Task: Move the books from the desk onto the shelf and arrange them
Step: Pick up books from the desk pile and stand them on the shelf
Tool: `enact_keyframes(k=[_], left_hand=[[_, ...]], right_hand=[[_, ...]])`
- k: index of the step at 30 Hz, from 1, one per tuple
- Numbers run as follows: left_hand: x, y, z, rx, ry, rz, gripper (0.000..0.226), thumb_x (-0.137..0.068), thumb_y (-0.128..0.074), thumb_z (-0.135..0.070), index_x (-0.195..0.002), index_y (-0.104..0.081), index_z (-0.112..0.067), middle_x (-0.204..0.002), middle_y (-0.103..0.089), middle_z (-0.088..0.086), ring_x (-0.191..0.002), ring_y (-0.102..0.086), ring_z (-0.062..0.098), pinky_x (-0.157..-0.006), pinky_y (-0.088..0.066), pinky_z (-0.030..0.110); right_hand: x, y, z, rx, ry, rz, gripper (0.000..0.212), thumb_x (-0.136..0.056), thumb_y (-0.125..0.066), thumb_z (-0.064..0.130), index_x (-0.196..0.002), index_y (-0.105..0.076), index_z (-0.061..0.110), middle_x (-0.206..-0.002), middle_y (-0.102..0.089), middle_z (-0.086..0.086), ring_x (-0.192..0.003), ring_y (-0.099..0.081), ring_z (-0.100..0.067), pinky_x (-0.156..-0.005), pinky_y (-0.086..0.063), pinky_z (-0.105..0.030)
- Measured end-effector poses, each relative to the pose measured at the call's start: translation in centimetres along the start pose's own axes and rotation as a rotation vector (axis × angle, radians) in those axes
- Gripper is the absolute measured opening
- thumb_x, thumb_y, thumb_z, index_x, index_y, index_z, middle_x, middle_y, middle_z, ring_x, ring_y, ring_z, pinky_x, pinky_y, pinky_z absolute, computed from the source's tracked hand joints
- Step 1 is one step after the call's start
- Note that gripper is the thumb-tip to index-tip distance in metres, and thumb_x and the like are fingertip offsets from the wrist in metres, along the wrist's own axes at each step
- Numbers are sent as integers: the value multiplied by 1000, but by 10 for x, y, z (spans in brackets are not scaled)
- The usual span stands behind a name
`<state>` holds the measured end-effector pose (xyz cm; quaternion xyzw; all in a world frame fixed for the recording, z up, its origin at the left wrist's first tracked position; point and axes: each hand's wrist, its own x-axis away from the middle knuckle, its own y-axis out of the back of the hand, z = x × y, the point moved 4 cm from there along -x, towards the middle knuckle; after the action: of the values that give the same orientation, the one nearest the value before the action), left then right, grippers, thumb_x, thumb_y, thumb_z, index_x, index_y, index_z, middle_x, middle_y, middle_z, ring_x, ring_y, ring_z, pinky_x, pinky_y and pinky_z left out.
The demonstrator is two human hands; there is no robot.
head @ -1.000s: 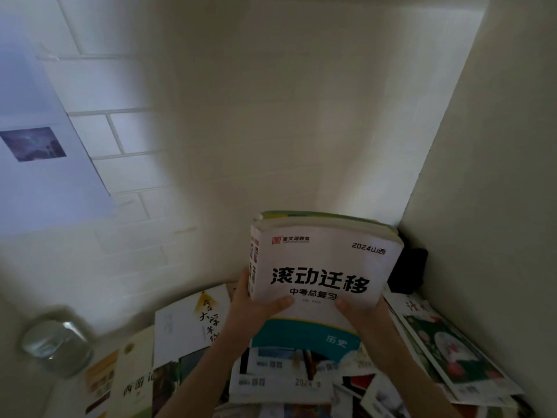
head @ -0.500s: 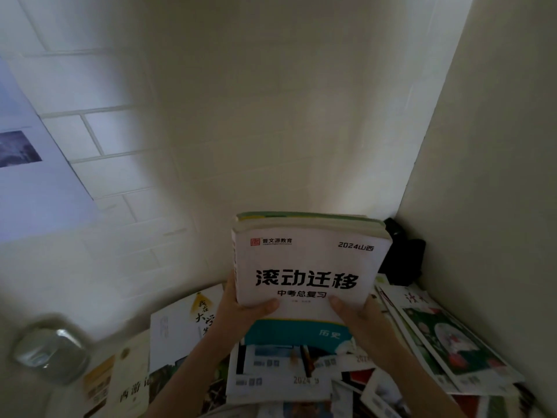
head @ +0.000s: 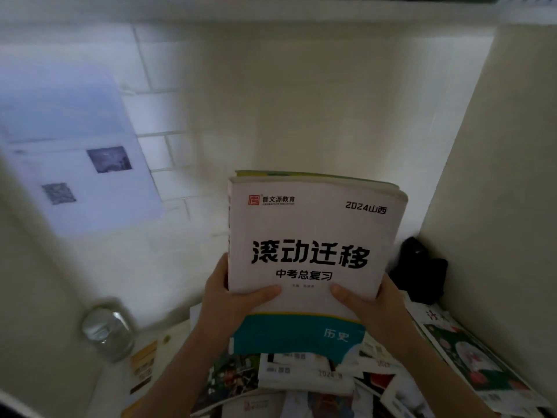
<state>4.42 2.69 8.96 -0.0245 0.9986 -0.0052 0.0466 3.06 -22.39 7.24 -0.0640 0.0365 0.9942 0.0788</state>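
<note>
Left hand [head: 229,300] and right hand [head: 372,306] grip the book [head: 313,236] above the pile [head: 301,378]; keep it upright while raising to the shelf [head: 241,10].

"滚动迁移", "2024山西" on book cover [head: 313,236]

A single head-worn camera looks forward and slightly down, close over the held book [head: 313,251], with the shelf [head: 271,10] at twelve o'clock and a jar [head: 108,333] at eight.
</note>
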Motion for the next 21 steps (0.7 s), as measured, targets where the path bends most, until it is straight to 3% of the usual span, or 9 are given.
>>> enact_keyframes(k=[3, 6, 9, 12, 15, 19, 21], left_hand=[[30, 37, -40, 5, -51, -62, 63, -57, -86, 5, -112, -64, -20, -98, -75, -5, -89, -72, 13, -67, -59, 27], [63, 80, -75, -15, -110, -173, 58, -55, -86, 2, -107, -67, -17, -94, -77, -2, -85, -74, 17, -65, -59, 25], [99, 129, -111, -66, -183, -327, 59, -47, -94, -16, -100, -68, -24, -88, -76, -11, -79, -73, 11, -58, -57, 20], [143, 175, -144, -72, -238, -481, 73, -36, -97, -28, -103, -68, -21, -93, -77, -7, -82, -74, 15, -62, -59, 27], [193, 214, -176, -92, -309, -664, 76, -33, -99, -20, -102, -68, -23, -91, -77, -8, -79, -74, 13, -62, -59, 27], [248, 257, -221, -112, -396, -833, 86, -34, -96, -29, -114, -65, -22, -102, -75, -4, -89, -73, 17, -72, -59, 35], [267, 275, -245, -99, -431, -890, 79, -40, -96, -17, -112, -64, -25, -99, -76, -8, -85, -73, 13, -66, -59, 28]], right_hand=[[14, -29, 41, -6, 79, 77, 52, -67, -84, 20, -109, -57, 34, -94, -69, 22, -85, -68, 5, -60, -54, -13], [29, -68, 84, -15, 178, 211, 52, -72, -82, 15, -109, -53, 38, -88, -70, 30, -82, -67, 8, -59, -52, -10], [47, -113, 134, -33, 304, 356, 54, -70, -82, 26, -111, -52, 41, -97, -68, 35, -89, -68, 4, -64, -54, -12], [72, -158, 181, -50, 413, 509, 52, -68, -80, 33, -112, -52, 43, -101, -66, 35, -92, -67, 6, -67, -53, -11], [99, -200, 223, -79, 515, 648, 50, -70, -80, 28, -112, -54, 40, -98, -67, 36, -90, -65, 10, -66, -51, -7], [123, -257, 269, -124, 615, 765, 43, -74, -81, 21, -108, -59, 37, -96, -69, 33, -88, -66, 9, -66, -50, -7], [132, -284, 294, -150, 667, 807, 40, -76, -80, 22, -110, -63, 33, -98, -70, 29, -90, -66, 9, -69, -49, -6]])
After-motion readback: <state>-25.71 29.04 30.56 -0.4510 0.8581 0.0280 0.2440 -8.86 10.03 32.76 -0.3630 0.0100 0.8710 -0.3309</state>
